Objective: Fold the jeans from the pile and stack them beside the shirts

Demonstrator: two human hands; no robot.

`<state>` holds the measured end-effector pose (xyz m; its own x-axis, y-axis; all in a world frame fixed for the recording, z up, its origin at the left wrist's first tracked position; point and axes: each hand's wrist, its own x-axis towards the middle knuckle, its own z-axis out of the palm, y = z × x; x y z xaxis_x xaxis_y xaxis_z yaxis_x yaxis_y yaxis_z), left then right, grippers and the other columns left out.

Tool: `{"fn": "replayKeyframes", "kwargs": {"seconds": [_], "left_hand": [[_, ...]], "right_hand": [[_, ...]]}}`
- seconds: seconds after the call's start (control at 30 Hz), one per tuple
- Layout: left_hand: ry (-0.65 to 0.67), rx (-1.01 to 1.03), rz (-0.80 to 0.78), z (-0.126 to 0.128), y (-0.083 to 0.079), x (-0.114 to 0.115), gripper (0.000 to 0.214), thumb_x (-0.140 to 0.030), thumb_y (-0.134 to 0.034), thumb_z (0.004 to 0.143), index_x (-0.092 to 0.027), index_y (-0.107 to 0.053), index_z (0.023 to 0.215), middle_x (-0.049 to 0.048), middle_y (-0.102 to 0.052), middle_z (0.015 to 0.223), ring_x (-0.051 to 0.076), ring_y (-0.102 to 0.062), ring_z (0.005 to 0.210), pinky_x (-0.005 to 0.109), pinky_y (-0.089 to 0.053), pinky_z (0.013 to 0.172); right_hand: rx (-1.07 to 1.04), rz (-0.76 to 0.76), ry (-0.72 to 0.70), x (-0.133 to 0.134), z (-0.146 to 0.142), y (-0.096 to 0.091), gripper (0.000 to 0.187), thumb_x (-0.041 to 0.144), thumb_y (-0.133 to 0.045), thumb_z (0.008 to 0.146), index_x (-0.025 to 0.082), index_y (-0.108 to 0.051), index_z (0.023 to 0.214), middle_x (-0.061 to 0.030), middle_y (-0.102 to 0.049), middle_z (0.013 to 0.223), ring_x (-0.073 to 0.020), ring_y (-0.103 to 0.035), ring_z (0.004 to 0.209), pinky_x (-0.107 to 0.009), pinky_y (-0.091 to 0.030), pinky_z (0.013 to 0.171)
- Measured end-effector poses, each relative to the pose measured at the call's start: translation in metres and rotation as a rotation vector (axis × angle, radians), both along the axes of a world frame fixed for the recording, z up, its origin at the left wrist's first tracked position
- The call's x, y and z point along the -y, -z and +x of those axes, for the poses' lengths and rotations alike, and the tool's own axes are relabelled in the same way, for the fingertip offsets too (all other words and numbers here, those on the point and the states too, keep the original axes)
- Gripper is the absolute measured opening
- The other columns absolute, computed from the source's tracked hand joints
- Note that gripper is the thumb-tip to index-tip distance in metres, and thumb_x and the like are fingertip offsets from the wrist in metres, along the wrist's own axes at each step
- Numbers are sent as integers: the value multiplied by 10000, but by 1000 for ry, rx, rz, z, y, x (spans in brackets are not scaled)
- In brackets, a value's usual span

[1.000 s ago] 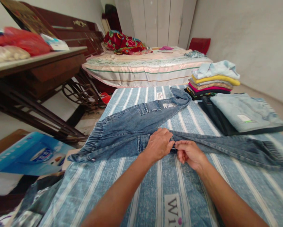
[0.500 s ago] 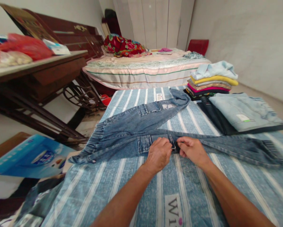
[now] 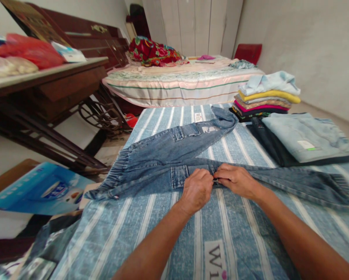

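A pair of blue denim jeans [image 3: 163, 147] with an elastic waist and cargo pockets lies spread on its side, waist to the left and legs to the right. On the near leg, just right of a flap pocket [image 3: 178, 177], my left hand [image 3: 198, 188] is closed on the denim with bent fingers. Touching it from the right, my right hand [image 3: 235, 179] pinches the same patch of the leg. A small pale ring-like bit [image 3: 215, 180] shows between the fingertips; what it is I cannot make out. The far leg is bunched at its end.
The jeans lie on a blue striped cloth [image 3: 163, 229]. To the right are folded light jeans [image 3: 305, 136] on dark trousers, with a stack of folded clothes [image 3: 267, 97] behind. A sewing-machine table [image 3: 60, 79] and a blue box [image 3: 43, 190] stand left. A bed [image 3: 174, 87] is beyond.
My right hand has moved slightly left, so its fingertips now meet my left hand's. The dark gap between them is covered. The view has shifted a little.
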<state>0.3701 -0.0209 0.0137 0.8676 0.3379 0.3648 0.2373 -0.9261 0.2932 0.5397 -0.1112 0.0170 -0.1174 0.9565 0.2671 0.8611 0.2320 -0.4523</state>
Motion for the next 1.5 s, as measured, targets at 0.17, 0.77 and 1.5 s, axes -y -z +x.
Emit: {"fn": "replayKeyframes", "kwargs": {"seconds": [0.17,0.77,1.5], "left_hand": [[-22,-39,-11,1,-3,1,183,-167,-413,870,-176,-556,757,42,-581,813,169,-511,800,283,-438,726],[-3,-89,-55,3,-7,0,107,-202,-510,843,-190,-563,751,25,-581,812,168,-512,793,285,-424,697],[9,-115,-135,6,-6,-6,63,-183,-548,797,-202,-548,737,0,-556,766,158,-521,770,272,-403,674]], "right_hand": [[-34,-20,-78,1,3,-4,210,189,-452,900,206,-654,955,-35,-619,856,-137,-587,812,-252,-451,721],[173,159,4,4,-4,11,244,204,-390,920,171,-631,906,-68,-607,869,-143,-566,806,-251,-454,721],[160,157,24,5,-6,15,267,202,-383,928,166,-632,836,-66,-601,819,-145,-560,786,-255,-442,711]]}}
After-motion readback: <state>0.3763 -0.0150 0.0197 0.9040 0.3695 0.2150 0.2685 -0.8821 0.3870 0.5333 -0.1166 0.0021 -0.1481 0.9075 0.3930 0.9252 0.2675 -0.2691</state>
